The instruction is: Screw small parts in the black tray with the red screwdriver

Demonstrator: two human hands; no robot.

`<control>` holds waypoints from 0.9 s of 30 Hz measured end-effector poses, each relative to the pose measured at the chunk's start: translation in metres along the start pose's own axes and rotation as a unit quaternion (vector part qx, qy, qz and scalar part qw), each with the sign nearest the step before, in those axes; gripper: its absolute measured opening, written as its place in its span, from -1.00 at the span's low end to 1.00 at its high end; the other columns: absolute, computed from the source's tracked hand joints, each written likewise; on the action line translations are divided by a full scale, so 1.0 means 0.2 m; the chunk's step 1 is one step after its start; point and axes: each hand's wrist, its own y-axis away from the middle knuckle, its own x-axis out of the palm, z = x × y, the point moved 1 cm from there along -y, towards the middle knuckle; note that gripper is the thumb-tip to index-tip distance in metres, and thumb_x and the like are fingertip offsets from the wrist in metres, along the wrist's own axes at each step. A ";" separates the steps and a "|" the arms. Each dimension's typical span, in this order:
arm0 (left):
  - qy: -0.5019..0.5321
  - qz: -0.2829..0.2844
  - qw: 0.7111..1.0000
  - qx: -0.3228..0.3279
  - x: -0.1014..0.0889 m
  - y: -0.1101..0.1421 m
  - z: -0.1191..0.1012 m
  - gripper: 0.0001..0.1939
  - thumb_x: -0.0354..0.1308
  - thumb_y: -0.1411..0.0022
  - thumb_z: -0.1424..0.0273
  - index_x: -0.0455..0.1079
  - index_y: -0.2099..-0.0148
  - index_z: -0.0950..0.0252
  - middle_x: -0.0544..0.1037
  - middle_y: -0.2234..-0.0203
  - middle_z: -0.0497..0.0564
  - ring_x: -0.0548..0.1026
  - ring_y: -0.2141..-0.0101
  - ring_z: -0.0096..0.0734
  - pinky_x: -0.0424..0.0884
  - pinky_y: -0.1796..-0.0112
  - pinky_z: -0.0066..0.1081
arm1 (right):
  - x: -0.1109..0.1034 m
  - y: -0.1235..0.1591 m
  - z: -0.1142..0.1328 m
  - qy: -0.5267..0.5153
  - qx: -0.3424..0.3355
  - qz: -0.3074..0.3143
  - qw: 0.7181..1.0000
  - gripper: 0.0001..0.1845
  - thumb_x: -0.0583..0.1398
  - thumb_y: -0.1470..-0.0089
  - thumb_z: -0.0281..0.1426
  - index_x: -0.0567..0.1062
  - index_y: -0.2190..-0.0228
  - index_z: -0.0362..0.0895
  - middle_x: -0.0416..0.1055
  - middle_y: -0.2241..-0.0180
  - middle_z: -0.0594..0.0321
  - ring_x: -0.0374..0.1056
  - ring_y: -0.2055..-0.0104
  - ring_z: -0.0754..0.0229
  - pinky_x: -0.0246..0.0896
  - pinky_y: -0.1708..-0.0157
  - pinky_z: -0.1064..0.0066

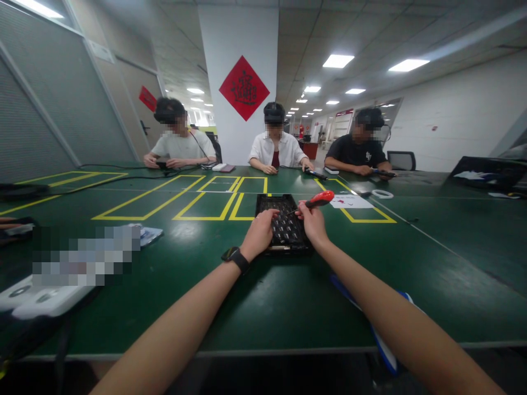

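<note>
A black case [284, 233] lies on the green table before me, its inside set with several small metal pieces, perhaps screwdriver bits. Over its left side my left hand [260, 233] is closed, fingers curled at the edge; what lies under them is partly hidden. My right hand [313, 222] grips a screwdriver [321, 198] by its front end. The red and black handle sticks out up and to the right. Its thin shaft slants down and left over the case, and I cannot tell whether the tip touches anything.
Yellow tape outlines [201, 218] mark the green table [185, 307]. To the right are a white sheet [351, 202] and a tape roll [382, 193]. A white device [61, 296] lies at left; a blue and white strap [385, 348] hangs under my right arm. Three people sit opposite.
</note>
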 end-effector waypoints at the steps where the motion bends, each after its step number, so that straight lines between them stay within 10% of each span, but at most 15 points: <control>1: -0.028 0.002 1.000 -0.006 0.00 0.00 0.00 -0.51 -0.15 -0.03 0.71 0.25 -0.01 0.34 0.43 0.19 0.12 0.38 0.16 -0.35 0.29 0.08 -0.30 | -0.01 -0.02 -0.03 0.016 0.009 0.010 1.000 -0.66 0.12 0.01 -0.18 0.41 0.30 -0.19 0.42 0.40 0.19 0.37 0.42 0.26 0.29 0.36 0.38; 11: -0.063 0.025 0.997 -0.043 0.01 0.01 0.02 -0.65 -0.12 -0.09 0.66 0.29 0.09 0.32 0.47 0.30 0.09 0.42 0.23 -0.34 0.33 0.16 -0.32 | -0.05 -0.03 -0.12 0.046 -0.020 0.076 0.996 -0.67 0.20 0.09 -0.26 0.46 0.27 -0.18 0.49 0.45 0.20 0.45 0.37 0.15 0.31 0.21 0.27; 27: 0.035 0.039 0.998 -0.041 0.01 0.01 0.02 -0.75 0.12 -0.04 0.53 0.31 0.17 0.26 0.47 0.37 -0.01 0.43 0.31 -0.41 0.34 0.24 -0.39 | -0.04 -0.02 -0.04 -0.149 0.071 -0.056 0.985 -0.67 0.14 0.02 -0.14 0.28 0.38 -0.16 0.44 0.58 0.30 0.36 0.65 0.33 0.26 0.65 0.56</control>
